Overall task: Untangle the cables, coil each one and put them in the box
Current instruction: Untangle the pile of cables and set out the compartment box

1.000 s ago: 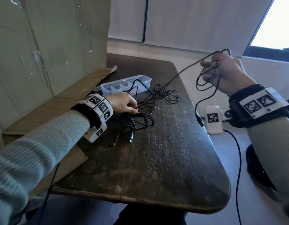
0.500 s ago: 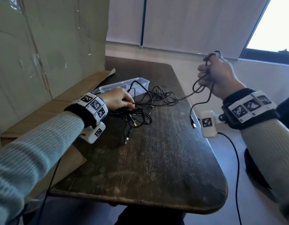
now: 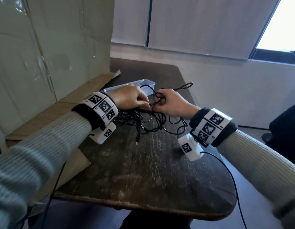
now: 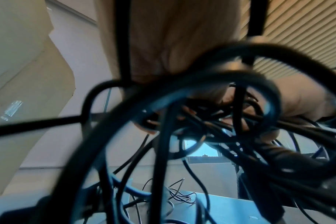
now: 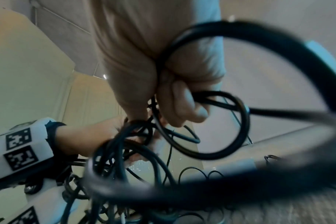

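Observation:
A tangle of black cables (image 3: 143,119) lies on the dark wooden table (image 3: 143,171), with plug ends trailing toward me. My right hand (image 3: 170,103) grips several loops of one black cable (image 5: 205,124), fingers curled round them. My left hand (image 3: 132,99) sits right beside it over the tangle and pinches cable strands (image 4: 211,121) at the fingertips. The two hands nearly touch. A clear plastic box (image 3: 143,84) with compartments stands just behind the hands, partly hidden by them.
Flattened brown cardboard (image 3: 49,113) lies along the table's left side, with a tall cardboard sheet (image 3: 52,47) upright behind it. The table's right edge drops to the floor. A wall and window are at the back right.
My right hand has come down and left from high over the table's right edge to meet the left hand above the tangle, bringing its cable loops with it.

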{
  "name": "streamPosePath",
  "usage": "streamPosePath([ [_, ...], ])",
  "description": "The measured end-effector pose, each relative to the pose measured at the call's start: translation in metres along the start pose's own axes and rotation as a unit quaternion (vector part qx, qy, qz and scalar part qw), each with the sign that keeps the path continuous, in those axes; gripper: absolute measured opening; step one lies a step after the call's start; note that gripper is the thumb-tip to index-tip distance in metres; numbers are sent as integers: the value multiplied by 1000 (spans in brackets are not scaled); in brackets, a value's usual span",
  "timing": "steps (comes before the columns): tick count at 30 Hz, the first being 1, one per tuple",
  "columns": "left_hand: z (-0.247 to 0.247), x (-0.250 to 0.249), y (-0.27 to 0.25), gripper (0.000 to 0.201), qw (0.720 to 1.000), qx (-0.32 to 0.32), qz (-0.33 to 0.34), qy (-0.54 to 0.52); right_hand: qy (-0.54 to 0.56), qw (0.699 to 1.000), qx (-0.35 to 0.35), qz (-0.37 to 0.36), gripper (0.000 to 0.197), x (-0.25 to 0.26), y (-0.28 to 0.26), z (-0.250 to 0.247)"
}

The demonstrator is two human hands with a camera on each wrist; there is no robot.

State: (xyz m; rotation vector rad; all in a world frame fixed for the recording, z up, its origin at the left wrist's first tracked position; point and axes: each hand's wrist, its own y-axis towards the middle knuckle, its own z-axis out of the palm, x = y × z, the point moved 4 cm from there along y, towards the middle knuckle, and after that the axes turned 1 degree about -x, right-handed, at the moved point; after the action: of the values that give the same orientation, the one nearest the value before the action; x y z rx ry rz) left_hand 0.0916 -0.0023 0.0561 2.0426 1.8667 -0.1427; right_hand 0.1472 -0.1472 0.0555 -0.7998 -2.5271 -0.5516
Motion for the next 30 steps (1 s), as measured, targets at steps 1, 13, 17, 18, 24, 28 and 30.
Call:
streamPosePath([
  [1, 1, 3, -1, 9, 1000, 10, -9, -16, 10, 1000, 3, 0, 29, 0, 0, 0],
  [13, 13, 23, -10, 9, 977, 194, -72, -52, 300, 927, -224, 17, 38, -15, 0, -70],
  [17, 17, 41, -17, 12, 974, 212, -84, 3, 344, 889, -299, 42, 39, -24, -6, -105],
  [18, 17, 44, -19, 14, 970, 226, -89, 22, 359, 880, -308, 47, 39, -26, -6, -111],
  [24, 9, 46, -23, 14, 967, 230, -104, 16, 481, 811, -323, 84, 24, -33, 3, -132],
  [28, -5, 46, -26, 19, 977, 182, -99, -55, 529, 768, -352, 84, 18, -42, 3, -138],
  [30, -21, 46, -24, 30, 987, 88, -87, -100, 505, 777, -363, 99, 16, -48, 0, -137],
])
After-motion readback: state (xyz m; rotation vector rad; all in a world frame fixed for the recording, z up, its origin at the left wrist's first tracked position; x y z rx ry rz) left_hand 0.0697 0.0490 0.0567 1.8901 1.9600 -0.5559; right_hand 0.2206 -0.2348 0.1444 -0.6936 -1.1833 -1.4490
